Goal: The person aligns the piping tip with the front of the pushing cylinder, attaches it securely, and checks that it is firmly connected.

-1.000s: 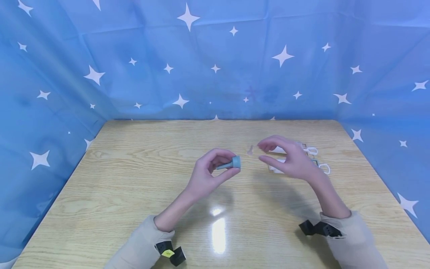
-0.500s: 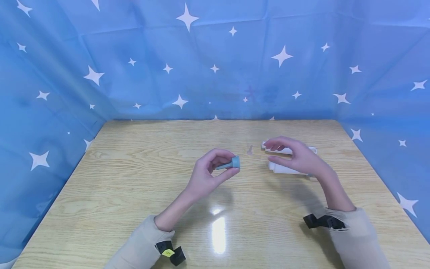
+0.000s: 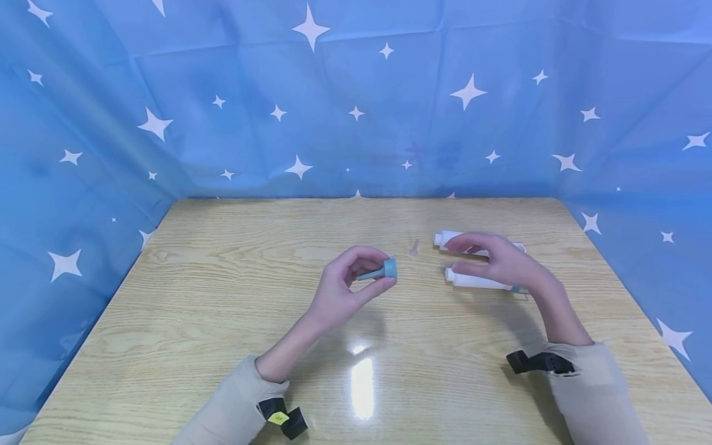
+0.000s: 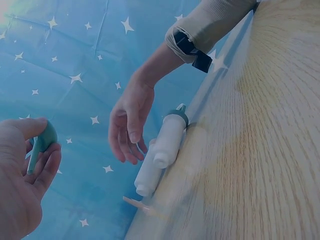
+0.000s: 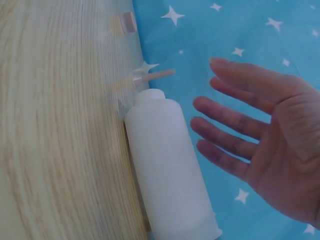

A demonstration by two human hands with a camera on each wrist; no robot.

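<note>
My left hand (image 3: 346, 285) pinches a small teal piece, a round cap with a thin stem (image 3: 390, 268), between thumb and fingers, raised over the table. In the left wrist view the stem of this teal piece (image 4: 34, 159) points downward. To the right, my right hand (image 3: 503, 264) hovers with its fingers apart and loosely bent, holding nothing. Beneath it lie two white bottles, a front one (image 3: 473, 281) and a back one (image 3: 448, 237), their narrow necks toward the left; the hand partly covers both. The right wrist view shows one white bottle (image 5: 165, 170) close beside the spread fingers.
A small pale pinkish piece with a thin stem (image 3: 414, 248) lies on the wooden table (image 3: 222, 296) between the hands, left of the bottle necks. Blue cloth with white stars (image 3: 356, 93) hangs behind and along the table's sides.
My right hand has drawn back to the right over the bottles, whose white loops at the right ends have gone mostly from sight and whose necks now show. The left hand has stayed put.
</note>
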